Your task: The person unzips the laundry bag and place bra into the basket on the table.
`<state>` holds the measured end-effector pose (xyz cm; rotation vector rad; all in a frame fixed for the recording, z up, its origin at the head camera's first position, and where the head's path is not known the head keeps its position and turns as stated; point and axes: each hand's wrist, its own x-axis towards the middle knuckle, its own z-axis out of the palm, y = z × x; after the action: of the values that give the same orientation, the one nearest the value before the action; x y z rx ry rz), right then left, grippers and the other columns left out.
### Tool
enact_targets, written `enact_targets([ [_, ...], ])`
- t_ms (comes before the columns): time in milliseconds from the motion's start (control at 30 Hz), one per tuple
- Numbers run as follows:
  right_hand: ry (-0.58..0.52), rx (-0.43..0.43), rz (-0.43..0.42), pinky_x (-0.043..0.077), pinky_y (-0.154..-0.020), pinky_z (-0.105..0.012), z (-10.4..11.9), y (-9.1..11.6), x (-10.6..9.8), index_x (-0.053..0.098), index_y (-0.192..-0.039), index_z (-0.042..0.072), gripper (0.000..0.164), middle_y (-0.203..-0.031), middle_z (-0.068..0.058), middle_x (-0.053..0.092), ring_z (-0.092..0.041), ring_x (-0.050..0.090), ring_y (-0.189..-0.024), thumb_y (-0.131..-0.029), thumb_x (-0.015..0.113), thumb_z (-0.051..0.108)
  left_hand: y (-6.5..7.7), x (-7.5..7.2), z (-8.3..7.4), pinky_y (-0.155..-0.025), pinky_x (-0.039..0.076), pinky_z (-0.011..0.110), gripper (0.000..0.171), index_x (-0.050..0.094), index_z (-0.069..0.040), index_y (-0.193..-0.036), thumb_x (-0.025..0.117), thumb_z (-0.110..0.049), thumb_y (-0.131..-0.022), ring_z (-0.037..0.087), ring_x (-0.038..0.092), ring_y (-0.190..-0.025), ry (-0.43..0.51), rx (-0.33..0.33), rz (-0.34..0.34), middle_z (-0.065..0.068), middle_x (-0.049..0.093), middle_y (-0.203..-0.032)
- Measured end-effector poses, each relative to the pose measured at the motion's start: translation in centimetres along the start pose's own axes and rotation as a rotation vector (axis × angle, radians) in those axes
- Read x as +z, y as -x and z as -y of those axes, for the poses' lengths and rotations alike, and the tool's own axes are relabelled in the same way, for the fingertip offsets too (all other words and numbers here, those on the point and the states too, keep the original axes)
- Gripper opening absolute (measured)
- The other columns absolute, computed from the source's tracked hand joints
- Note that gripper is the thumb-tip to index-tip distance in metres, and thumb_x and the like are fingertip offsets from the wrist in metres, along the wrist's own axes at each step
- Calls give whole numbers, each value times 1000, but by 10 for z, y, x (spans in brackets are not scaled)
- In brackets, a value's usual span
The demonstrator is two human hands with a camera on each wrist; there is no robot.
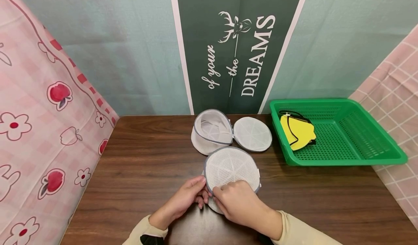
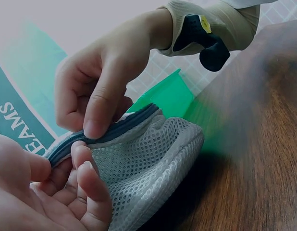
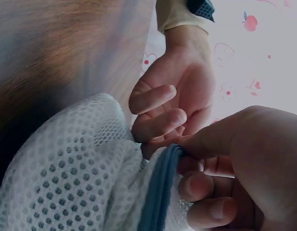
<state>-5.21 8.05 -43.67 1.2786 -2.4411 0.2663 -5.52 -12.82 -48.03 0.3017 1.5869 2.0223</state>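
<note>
A round white mesh laundry bag (image 1: 233,167) with a blue-grey zipper edge stands near the table's front, tilted toward the person. My left hand (image 1: 191,196) pinches its left rim between thumb and fingers. At the front of the rim, my right hand (image 1: 240,203) pinches the zipper with thumb and curled fingers. Close up in the left wrist view, the zipper (image 2: 107,134) runs between both hands over the sagging mesh side. In the right wrist view the zipper band (image 3: 160,187) passes under the right thumb; the zipper's pull is hidden.
Behind it lie another mesh bag (image 1: 212,127) with its lid raised and a round mesh piece (image 1: 253,134). A green plastic basket (image 1: 346,161) stands at the back right, holding a yellow item with black trim (image 1: 298,132). Patterned cloths (image 1: 78,92) border the brown table (image 1: 147,158).
</note>
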Motion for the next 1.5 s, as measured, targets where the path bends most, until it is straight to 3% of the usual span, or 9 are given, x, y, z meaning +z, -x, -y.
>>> enact_targets([
  [300, -47, 6, 1, 30, -39, -26, -1, 0, -1, 48, -67, 21, 28, -55, 13, 41, -8, 47, -45, -80, 73, 16, -1, 0, 0, -54, 48, 17, 28, 54, -5, -97, 37, -22, -112, 7, 57, -70, 14, -13, 1, 1, 60, -89],
  [833, -110, 9, -75, 27, -40, -21, -5, -2, -4, 42, -65, 23, 30, -54, 16, 37, -3, 41, -44, -76, 69, 15, 0, -1, 0, -55, 48, 18, 25, 55, -8, -104, 37, -24, -112, 7, 57, -70, 32, -8, -4, 2, 61, -88],
  [1167, -178, 0, -168, 22, -43, -15, -13, -3, -20, 42, -66, 24, 29, -57, 18, 30, 4, 28, -49, -77, 66, 13, 0, -1, 1, -55, 48, 18, 24, 53, -10, -100, 37, -25, -112, 7, 57, -70, 35, -11, -18, 1, 62, -87],
  [1500, -203, 59, -239, 22, -48, -13, -25, 2, -43, 42, -64, 24, 30, -57, 16, 29, 3, 28, -52, -81, 63, 14, 0, -1, 1, -55, 48, 17, 25, 54, -10, -103, 37, -25, -112, 6, 57, -69, 35, -16, -38, 1, 62, -84],
])
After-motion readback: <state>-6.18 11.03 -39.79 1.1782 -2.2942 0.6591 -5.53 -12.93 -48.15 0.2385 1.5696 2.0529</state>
